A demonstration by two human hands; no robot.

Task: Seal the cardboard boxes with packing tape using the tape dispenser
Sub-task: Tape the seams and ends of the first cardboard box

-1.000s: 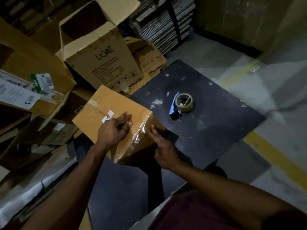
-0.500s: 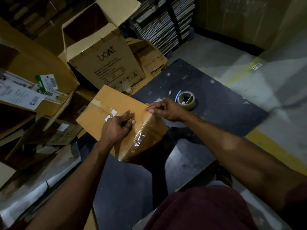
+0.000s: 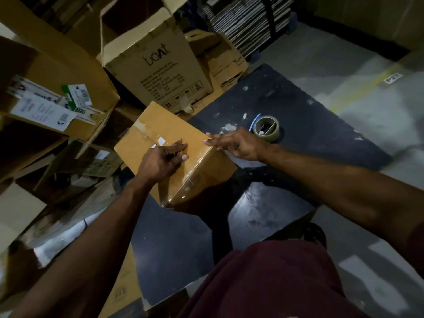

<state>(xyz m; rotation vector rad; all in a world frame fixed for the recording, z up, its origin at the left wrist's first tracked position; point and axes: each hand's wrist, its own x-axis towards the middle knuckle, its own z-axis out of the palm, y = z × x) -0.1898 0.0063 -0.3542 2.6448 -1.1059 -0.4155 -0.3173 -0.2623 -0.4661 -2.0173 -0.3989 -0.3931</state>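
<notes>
A small closed brown cardboard box sits on the left part of a dark table, with clear tape shining along its top and down its near corner. My left hand lies flat on the box's top, fingers straight, pressing on the tape. My right hand reaches to the box's right top edge, fingers stretched out and touching that edge. The tape dispenser, a tan roll with a blue blade, lies on the table just beyond my right hand, held by neither hand.
A tall open box printed "boat" stands behind the small box. More open boxes with labels crowd the left. Flattened cardboard is stacked at the back. Grey floor with a yellow line lies right of the table.
My right hand moved from the box's near side up to its right top edge and has now spread its fingers there. The left hand stayed pressed on the top.
</notes>
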